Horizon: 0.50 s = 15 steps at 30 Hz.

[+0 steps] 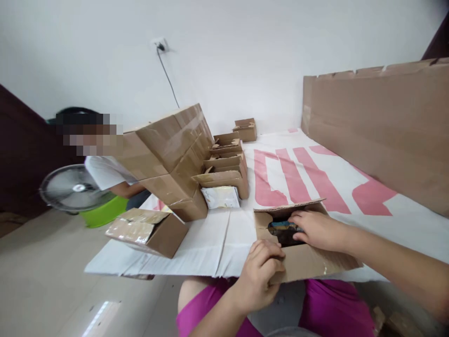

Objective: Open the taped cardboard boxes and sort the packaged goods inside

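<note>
A small open cardboard box (308, 262) lies in front of me on a white banner (287, 178) with red lettering. My left hand (261, 274) is closed round the box's near left edge and flap. My right hand (317, 229) reaches into the opening, its fingers pressed on a dark item (282, 230) with a blue patch inside the box. I cannot tell whether the fingers grip that item or only push on it.
A stack of taped cardboard boxes (171, 154) stands at the left, with a loose taped box (149, 231) before it and several open small boxes (226, 168) behind. A white packet (220, 196) lies there. A large cardboard sheet (379, 131) leans at right. Another person sits by a fan (72, 189).
</note>
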Each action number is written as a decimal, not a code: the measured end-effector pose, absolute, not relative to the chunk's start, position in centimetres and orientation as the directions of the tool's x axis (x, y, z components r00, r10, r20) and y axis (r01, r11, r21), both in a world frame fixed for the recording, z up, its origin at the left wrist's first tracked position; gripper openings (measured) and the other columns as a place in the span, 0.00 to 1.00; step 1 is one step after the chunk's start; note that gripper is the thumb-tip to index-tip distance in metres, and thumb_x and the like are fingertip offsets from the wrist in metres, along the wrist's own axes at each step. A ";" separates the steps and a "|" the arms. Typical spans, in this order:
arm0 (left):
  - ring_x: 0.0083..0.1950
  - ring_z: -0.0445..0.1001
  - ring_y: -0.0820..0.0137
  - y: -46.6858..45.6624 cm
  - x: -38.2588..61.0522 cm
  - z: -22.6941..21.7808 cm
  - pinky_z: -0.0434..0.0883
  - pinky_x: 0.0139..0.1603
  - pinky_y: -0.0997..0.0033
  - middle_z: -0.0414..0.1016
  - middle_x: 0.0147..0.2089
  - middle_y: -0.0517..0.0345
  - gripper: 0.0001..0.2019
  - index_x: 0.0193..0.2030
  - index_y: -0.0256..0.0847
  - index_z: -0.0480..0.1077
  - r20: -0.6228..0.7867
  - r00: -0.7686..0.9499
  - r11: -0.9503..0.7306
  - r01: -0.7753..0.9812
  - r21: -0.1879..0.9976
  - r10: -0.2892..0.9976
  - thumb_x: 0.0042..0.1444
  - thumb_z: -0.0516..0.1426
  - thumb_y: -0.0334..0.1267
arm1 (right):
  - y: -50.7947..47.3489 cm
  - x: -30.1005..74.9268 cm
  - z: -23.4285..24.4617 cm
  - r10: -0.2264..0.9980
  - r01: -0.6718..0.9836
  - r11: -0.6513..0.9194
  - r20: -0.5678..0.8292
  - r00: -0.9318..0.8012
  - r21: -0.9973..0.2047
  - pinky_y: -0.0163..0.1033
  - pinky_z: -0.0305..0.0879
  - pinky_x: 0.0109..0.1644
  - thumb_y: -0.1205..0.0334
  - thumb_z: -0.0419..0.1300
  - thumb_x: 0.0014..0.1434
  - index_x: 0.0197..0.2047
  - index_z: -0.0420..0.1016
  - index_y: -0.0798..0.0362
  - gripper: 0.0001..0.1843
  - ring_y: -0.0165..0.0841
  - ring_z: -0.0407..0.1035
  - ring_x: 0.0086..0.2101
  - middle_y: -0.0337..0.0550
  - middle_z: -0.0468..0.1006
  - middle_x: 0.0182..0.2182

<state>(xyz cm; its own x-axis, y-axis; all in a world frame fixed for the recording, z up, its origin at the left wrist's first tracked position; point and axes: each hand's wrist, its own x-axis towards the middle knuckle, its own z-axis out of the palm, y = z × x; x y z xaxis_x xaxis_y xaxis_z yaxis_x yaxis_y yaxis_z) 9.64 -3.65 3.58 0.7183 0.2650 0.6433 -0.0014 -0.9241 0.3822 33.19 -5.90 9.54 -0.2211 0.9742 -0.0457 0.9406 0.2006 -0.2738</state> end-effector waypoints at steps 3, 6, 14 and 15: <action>0.53 0.71 0.62 -3.5 9.4 2.8 0.70 0.53 0.54 0.71 0.48 0.48 0.20 0.47 0.42 0.65 0.633 0.731 -0.936 0.022 0.351 0.254 0.46 0.52 0.23 | -5.1 32.8 8.3 0.984 0.984 0.151 -0.084 -0.159 -0.100 0.45 0.69 0.45 0.61 0.66 0.49 0.49 0.77 0.55 0.22 0.48 0.76 0.44 0.54 0.82 0.42; 0.61 0.65 0.53 -3.5 9.1 1.8 0.65 0.60 0.43 0.67 0.55 0.41 0.29 0.55 0.39 0.64 0.615 0.731 -0.942 0.114 0.315 0.294 0.41 0.53 0.24 | -4.8 33.3 7.6 0.978 0.985 0.173 -0.124 -0.170 0.014 0.43 0.68 0.38 0.64 0.65 0.48 0.39 0.80 0.54 0.13 0.47 0.77 0.37 0.53 0.82 0.34; 0.67 0.63 0.53 -3.3 8.6 0.0 0.72 0.58 0.49 0.40 0.74 0.52 0.40 0.61 0.55 0.68 0.505 0.551 -0.738 0.376 0.560 0.664 0.43 0.49 0.15 | -5.9 33.8 8.6 0.912 0.962 0.264 0.306 -0.274 0.076 0.41 0.63 0.36 0.71 0.51 0.59 0.29 0.74 0.51 0.13 0.39 0.71 0.35 0.44 0.77 0.29; 0.63 0.67 0.57 -3.1 8.5 0.1 0.73 0.57 0.52 0.42 0.74 0.52 0.39 0.60 0.55 0.68 0.495 0.548 -0.726 0.369 0.581 0.674 0.44 0.48 0.15 | -6.2 33.8 9.0 0.887 0.966 0.251 0.384 -0.256 0.065 0.41 0.62 0.37 0.70 0.50 0.61 0.29 0.73 0.50 0.14 0.38 0.70 0.35 0.44 0.76 0.29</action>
